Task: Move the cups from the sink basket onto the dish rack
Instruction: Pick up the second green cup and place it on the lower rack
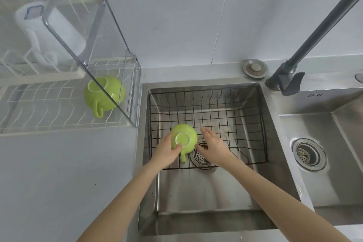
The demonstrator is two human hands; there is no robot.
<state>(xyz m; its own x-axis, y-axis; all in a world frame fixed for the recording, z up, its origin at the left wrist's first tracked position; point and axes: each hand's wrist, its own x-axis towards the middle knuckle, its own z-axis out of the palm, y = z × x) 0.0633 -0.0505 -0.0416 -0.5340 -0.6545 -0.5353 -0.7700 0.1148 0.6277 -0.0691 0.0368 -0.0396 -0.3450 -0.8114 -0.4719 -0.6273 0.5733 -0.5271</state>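
Both forearms reached into the sink basket [253, 116]. Left grip [167, 150] clamped an inverted green cup [188, 133] inside it; right grip [213, 146] hovered apart beside. Second green cup [112, 88] sat inverted on the dish rack [49, 108].

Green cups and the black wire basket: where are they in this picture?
Cup in hand [186, 135]: head view, on its upturned side wall.
Cup on rack [110, 86]: head view, on its rounded side.
Sink basket [263, 124]: head view, on its right rim.

Sink [279, 143]: brushed stainless steel, satin sheen. Basket [253, 124]: thin black coated wire. Both cups [191, 135] [115, 86]: glossy green glazed ceramic; rack [39, 104]: white coated wire.
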